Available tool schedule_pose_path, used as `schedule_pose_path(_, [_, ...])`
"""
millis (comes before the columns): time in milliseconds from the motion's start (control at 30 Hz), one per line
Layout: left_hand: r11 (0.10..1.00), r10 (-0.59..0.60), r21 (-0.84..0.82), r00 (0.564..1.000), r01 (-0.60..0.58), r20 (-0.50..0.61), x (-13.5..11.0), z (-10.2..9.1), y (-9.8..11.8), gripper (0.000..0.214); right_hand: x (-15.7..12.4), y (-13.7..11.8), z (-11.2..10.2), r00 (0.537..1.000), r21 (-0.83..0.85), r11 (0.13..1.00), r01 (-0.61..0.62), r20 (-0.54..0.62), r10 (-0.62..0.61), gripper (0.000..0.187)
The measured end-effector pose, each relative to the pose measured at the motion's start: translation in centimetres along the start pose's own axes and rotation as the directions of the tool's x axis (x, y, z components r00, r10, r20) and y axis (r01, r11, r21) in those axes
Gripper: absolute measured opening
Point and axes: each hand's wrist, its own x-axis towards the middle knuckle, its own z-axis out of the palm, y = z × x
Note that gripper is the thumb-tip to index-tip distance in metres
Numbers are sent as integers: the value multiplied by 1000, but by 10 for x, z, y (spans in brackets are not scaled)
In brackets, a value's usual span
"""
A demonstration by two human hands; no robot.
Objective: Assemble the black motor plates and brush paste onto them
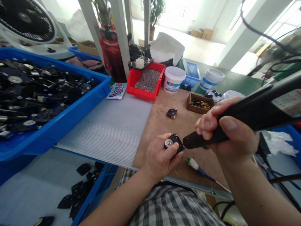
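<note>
While its pale round disc (168, 143) faces upward, the small black part (175, 138) is held over the brown desk (162, 127) near the front edge, its long axis running roughly left to right. Narrowly closed, the fingers of the left hand (156, 158) pinch it, one tip lying on top. Long and slim, a black tool (249, 110) slants down from the upper right, its nose pointing left at the part's right side; whether they touch I cannot tell. The right hand (235, 133) has its fingers wrapped around that tool. Nearby on the desk lie a second black part (172, 113) and a white-and-green tool (194, 164). Farther back stand a cardboard box (193, 108) of small pieces, a red bin (140, 93) and a white tub (173, 81). To the left sits a blue crate (75, 124) heaped with dark parts (44, 81), and beyond the desk a bright room shows pale floor (211, 47) and a potted plant (156, 12)
</note>
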Motion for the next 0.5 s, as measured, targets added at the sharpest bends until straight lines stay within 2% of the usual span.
schedule_pose_path(200, [1000, -13, 16, 1000, 13, 15, 0, -1, 0, 19, -2, 8, 0, 1000, 15, 1000, -28, 5, 28, 14])
schedule_pose_path(300, [999, -10, 44, 999, 9, 34, 1, -2, 1, 18, -1, -5, -3, 999, 61, 998, -25, -34, 27, 18])
schedule_pose_path(400, [999, 13, 46, 999, -15, 51, 1, -6, 1, 20, 1, -49, -25, 980, 10, 999, 50, -192, -47, 34])
schedule_pose_path(467, [999, 35, 38, 997, -37, 68, 1, -10, -1, 27, -3, -90, -55, 950, -131, 990, 55, -300, -92, 51])
schedule_pose_path(500, [997, 40, 59, 994, -46, 99, 1, -12, -3, 37, -9, -111, -75, 932, -209, 978, 24, -348, -98, 58])
